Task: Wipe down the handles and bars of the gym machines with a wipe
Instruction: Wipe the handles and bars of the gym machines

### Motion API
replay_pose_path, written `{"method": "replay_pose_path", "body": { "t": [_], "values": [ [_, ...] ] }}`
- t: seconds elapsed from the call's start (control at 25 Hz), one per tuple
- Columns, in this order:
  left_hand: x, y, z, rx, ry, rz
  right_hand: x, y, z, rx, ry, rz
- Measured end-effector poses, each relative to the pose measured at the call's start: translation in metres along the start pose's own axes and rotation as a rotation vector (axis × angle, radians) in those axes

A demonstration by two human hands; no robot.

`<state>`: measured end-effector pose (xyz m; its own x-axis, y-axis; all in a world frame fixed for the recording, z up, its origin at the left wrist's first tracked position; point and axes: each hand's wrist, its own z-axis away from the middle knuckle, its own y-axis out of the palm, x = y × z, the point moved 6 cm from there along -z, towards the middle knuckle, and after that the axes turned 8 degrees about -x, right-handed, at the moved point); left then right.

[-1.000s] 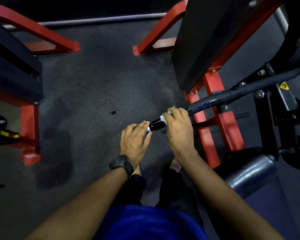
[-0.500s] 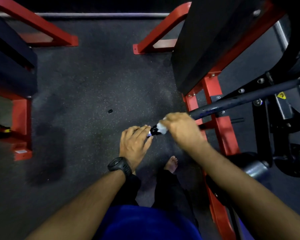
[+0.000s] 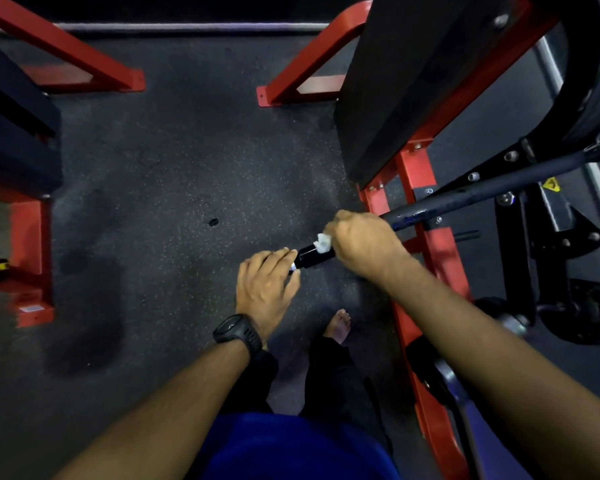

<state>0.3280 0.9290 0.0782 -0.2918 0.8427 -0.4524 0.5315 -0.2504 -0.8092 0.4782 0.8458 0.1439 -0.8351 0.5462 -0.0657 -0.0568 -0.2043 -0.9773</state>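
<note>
Wiping of 1 machine handle is judged to be the step in hand.

Head view, the only 1 supplied: the right hand (image 3: 364,244) is seen curled tightly round the black handle (image 3: 309,257), close to where it meets the dark bar (image 3: 482,190). The white wipe (image 3: 323,242) is bunched inside the fist, and only a tuft shows at the edge nearer the handle's free end. The wipe is thus pressed against the handle.

The left hand (image 3: 265,284) is held with fingers nearly straight, the tips resting on the handle's end cap. No clasp is observed, and the hand is taken to be steadying the lever.

The bar is seen rising to the right into the machine, past the red frame (image 3: 414,181) and below a black pad (image 3: 406,81). Its upper length is not covered by the wipe.

The next move is judged to call for the fist to be slid or twisted along the grip, then carried up the bar under even pressure, with the left hand clear of the wipe's path.
</note>
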Motion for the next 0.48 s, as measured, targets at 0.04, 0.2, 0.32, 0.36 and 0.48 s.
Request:
{"method": "replay_pose_path", "body": {
  "t": [0.04,0.2,0.32,0.36,0.48],
  "values": [
    [-0.001,0.001,-0.001,-0.001,-0.003,-0.001,0.005,0.000,0.005,-0.065,-0.015,-0.025],
    [-0.002,0.002,-0.001,0.030,-0.010,0.017,0.008,0.007,0.023,-0.281,-0.012,-0.066],
    [-0.005,0.002,0.000,0.052,0.013,0.025,0.000,0.012,0.033,-0.451,-0.173,-0.072],
    [-0.007,0.002,-0.001,0.061,0.021,0.026,-0.017,0.010,0.034,-0.522,-0.062,-0.138],
    [-0.008,0.005,-0.002,0.084,0.009,0.041,-0.026,0.010,0.046,-0.665,0.134,-0.296]
  ]
}}
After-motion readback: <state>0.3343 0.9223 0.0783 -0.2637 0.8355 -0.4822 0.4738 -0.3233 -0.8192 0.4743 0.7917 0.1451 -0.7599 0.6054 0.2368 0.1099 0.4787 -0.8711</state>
